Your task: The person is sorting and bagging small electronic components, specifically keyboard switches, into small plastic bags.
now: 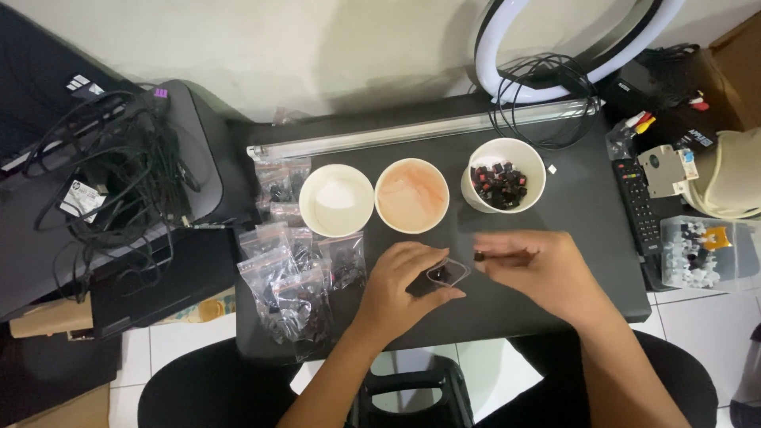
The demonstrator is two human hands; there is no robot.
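Landmark: the middle paper cup (pixel 411 195), orange-stained inside.

Far left of it, a dark printer (pixel 190 150) under a mess of cables (pixel 103 150). Nearer left, a pile of small filled zip bags (pixel 297 277) hanging close to the desk's (pixel 587 206) front-left edge, easy to nudge off with a wrist. Just left, a white cup (pixel 336 200).

Straight below the cup, left hand (pixel 400 289), fingers pinched shut on a small clear bag (pixel 448 273), mouth held open. Below-right, right hand (pixel 539 269), fingers closed on a tiny dark part (pixel 479 255) just beside that opening. Likely slip: part misses the opening, bounces on the dark desk and vanishes, or rolls off the near edge.

Right of the landmark, a cup of dark and red parts (pixel 502 176), close enough for a knuckle to tip. Open room only between the hands and the cup row, plus a bare strip toward the remote (pixel 638 206).
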